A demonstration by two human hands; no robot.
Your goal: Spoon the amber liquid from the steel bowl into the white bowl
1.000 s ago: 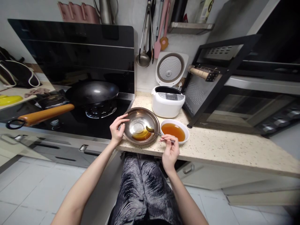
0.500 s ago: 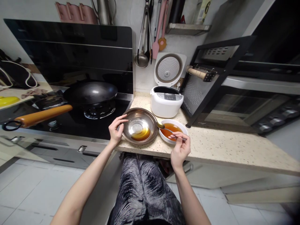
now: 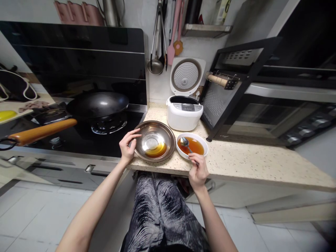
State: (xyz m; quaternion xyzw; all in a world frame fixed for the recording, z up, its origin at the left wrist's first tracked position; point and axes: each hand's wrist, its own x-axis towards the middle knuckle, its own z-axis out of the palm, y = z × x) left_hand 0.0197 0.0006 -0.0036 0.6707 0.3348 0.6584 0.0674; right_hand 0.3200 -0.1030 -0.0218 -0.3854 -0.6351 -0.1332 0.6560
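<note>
My left hand [image 3: 127, 147] grips the left rim of a shallow stainless-steel basin [image 3: 172, 140], with its fingers over the edge. A small pool of amber liquid [image 3: 156, 150] lies in the basin, toward the front. Just right of it stands a white bowl [image 3: 206, 147] of orange-brown liquid [image 3: 197, 146]. My right hand [image 3: 198, 171] is closed on the handle of a metal spoon [image 3: 184, 141]. The spoon's head is over the left part of the white bowl, at or just above the liquid; which of these I cannot tell.
Behind the bowls is a white rice cooker [image 3: 185, 117] with its lid up. A black wok [image 3: 98, 105] with a wooden handle [image 3: 43, 131] rests on the stove at left. To the right stands an oven [image 3: 252, 122] in a black rack. Utensils hang on the wall.
My right hand has moved the spoon from the gap between basin and bowl rightward over the white bowl, and its head has turned. My left hand keeps its hold on the basin. The view has shifted slightly.
</note>
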